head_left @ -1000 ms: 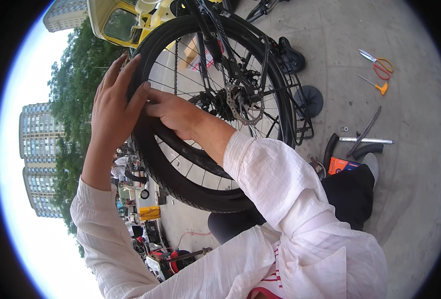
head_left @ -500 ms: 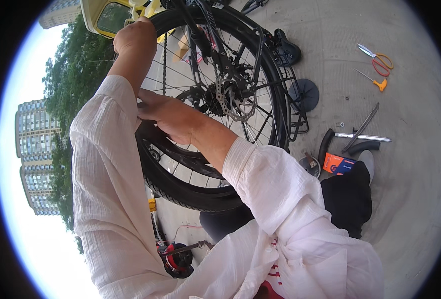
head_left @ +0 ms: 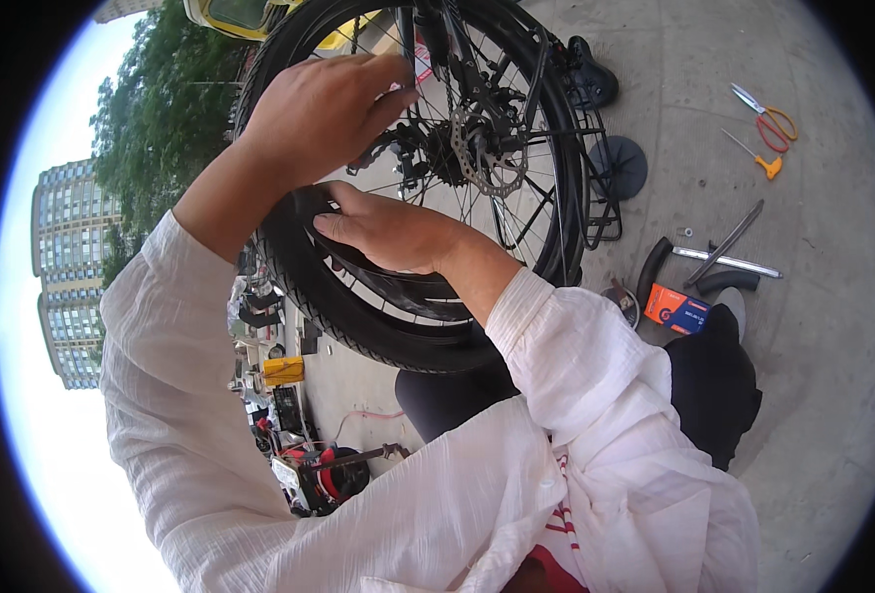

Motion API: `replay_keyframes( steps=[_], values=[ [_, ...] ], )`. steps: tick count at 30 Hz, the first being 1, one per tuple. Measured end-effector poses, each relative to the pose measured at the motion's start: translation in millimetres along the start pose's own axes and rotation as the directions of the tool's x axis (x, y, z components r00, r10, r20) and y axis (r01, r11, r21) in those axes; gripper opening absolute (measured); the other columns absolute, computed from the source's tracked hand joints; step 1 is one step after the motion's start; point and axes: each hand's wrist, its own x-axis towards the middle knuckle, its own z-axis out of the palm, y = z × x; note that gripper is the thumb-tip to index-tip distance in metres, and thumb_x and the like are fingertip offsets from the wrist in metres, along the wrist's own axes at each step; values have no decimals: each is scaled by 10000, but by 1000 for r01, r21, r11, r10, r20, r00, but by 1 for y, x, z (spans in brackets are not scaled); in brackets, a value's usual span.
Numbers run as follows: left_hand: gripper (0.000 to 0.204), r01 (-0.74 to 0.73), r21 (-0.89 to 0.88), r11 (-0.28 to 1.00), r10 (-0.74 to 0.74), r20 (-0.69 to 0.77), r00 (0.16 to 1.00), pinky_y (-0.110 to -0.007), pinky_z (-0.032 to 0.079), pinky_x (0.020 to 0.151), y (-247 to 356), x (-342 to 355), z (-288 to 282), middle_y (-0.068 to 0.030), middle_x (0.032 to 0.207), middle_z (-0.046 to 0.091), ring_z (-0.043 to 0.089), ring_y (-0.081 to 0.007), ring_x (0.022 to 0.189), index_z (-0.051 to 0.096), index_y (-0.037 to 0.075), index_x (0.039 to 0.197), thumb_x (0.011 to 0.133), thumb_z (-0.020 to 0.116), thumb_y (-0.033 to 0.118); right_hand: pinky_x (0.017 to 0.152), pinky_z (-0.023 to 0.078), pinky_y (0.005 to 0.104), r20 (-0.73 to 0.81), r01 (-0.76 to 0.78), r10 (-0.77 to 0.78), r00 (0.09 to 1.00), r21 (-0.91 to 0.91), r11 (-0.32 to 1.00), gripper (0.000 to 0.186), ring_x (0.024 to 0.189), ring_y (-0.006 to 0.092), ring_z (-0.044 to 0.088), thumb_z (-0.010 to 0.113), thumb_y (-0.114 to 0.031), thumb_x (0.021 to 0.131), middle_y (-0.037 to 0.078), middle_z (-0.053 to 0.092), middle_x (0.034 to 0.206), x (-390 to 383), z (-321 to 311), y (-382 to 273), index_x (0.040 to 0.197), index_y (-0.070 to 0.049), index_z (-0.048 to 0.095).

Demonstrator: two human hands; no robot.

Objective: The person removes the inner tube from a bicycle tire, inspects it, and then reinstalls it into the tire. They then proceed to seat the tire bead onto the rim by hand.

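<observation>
An upturned bicycle's rear wheel stands before me, with its black tire [head_left: 348, 334] curving around the near side. My right hand [head_left: 398, 229] is closed, thumb on top, on a black inner tube [head_left: 403, 290] that hangs in a loose loop inside the tire. My left hand [head_left: 324, 111] is above it, over the wheel's left side, back of the hand up. Its fingers are curled with thumb and fingertips close together near the spokes; what they pinch, if anything, is hidden. Right of both hands are the brake disc [head_left: 490, 153] and hub.
On the concrete at right lie scissors [head_left: 775, 124], a yellow-handled pointed tool [head_left: 765, 166], metal levers [head_left: 729, 259] and an orange-and-blue box [head_left: 676, 308]. A bicycle saddle [head_left: 592, 74] and rear rack [head_left: 595, 193] are beside the wheel. A yellow box [head_left: 283, 371] stands at lower left.
My left hand has moved from the tire's far left edge toward me and right, over the spokes. My right hand has shifted slightly right, still holding the inner tube. The view has shifted.
</observation>
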Motion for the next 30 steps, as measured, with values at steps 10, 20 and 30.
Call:
replay_keyframes(
  steps=[10, 20, 30],
  values=[
    [570, -78, 164, 983, -13, 492, 870, -429, 455, 652, 19, -60, 14, -67, 571, 589, 631, -317, 649, 666, 133, 1012, 1013, 301, 571, 976, 429, 320, 21, -97, 95, 995, 184, 978, 409, 1105, 178, 562, 534, -330, 1011, 105, 630, 1199, -23, 16, 15, 1241, 6, 572],
    [770, -143, 284, 948, -29, 527, 850, -370, 473, 646, 21, -60, 16, -39, 568, 574, 636, -262, 639, 631, 81, 567, 952, 334, 678, 943, 420, 291, 101, -333, 381, 919, -318, 887, 513, 1055, 181, 576, 559, -421, 987, 100, 640, 1138, -125, -18, 23, 1315, -26, 542],
    [649, -110, 266, 958, -47, 522, 852, -401, 443, 726, 20, -62, 18, -56, 525, 546, 596, -287, 597, 662, 102, 606, 924, 464, 632, 814, 511, 452, -327, -382, 214, 920, -870, 312, 176, 906, 369, 652, 624, -71, 797, 156, 671, 954, -121, -4, 18, 942, -43, 720]
  ],
)
